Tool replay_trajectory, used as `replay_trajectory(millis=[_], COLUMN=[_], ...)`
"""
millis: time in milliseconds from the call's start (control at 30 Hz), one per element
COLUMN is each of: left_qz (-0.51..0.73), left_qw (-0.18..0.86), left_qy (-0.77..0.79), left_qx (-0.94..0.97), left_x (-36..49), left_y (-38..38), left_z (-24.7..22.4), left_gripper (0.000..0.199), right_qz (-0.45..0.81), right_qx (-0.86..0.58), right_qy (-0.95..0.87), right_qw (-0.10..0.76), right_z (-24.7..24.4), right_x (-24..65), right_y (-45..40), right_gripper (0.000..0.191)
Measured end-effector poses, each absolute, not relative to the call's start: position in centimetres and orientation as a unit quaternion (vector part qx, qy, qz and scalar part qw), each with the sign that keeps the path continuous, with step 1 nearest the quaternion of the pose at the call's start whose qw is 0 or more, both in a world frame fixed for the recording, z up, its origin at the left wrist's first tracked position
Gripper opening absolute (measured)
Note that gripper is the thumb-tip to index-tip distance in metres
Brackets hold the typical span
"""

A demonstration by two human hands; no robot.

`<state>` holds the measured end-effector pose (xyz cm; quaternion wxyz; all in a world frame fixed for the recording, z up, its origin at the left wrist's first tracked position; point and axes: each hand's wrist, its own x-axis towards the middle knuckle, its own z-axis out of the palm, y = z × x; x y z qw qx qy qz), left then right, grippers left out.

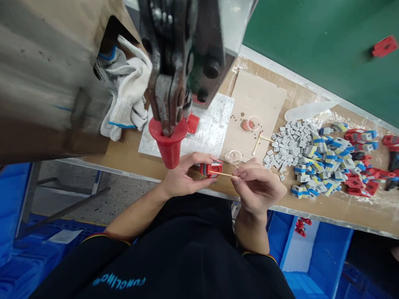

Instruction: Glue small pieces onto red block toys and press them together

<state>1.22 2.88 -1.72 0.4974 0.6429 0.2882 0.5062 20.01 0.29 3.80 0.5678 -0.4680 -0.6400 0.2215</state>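
My left hand (190,172) is closed on a small red and grey plastic part (205,169), held between thumb and fingers near the table's front edge. Its open red side faces right. My right hand (258,185) pinches a thin cotton swab (222,173) between thumb and fingertips. The swab's far end reaches the red recess of the part, and its tip is hard to make out there. Just above my right fingers stands a small clear cup (233,157). Another clear cup (254,123) is beside a patch of red liquid (246,125) on a cardboard sheet (258,95).
A metal press with a red cone-shaped handle (168,145) overhangs the left side, close above my left hand. White gloves (131,91) lie behind it. Grey tiles (289,141), blue-and-grey blocks (327,162) and red parts (358,182) are heaped at right. Blue bins (327,257) stand below.
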Motion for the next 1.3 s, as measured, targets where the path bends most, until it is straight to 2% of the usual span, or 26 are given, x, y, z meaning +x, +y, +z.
replay_trajectory(millis=[200,267,367,500,600,933,1300], left_qz=[0.513,0.514,0.513,0.516,0.516,0.519,0.519], left_qw=[0.487,0.483,0.475,0.462,0.457,0.471,0.467], left_qy=[0.294,0.296,0.293,0.295,0.303,0.285,0.275], left_qx=[0.642,0.644,0.652,0.658,0.658,0.655,0.662], left_x=[1.2,1.2,1.3,1.3,1.3,1.4,1.4], left_y=[3.0,3.1,3.2,3.4,3.4,3.3,3.3], left_z=[-1.7,-1.6,-1.5,-1.3,-1.3,-1.6,-1.5], left_gripper=[0.04,0.039,0.04,0.043,0.041,0.049,0.05], right_qz=[0.143,0.112,0.118,0.117,0.104,0.159,0.218], right_qx=[-0.495,-0.521,-0.56,-0.574,-0.574,-0.483,-0.453], right_qy=[-0.594,-0.589,-0.627,-0.695,-0.713,-0.645,-0.656], right_qw=[0.618,0.608,0.528,0.417,0.39,0.57,0.563], right_z=[3.6,3.3,3.0,2.8,2.9,4.7,4.5], right_x=[22.7,24.1,25.4,25.2,24.9,23.1,20.7], right_y=[0.5,0.6,0.8,1.2,1.4,0.0,0.4], right_gripper=[0.017,0.017,0.011,0.015,0.018,0.016,0.02])
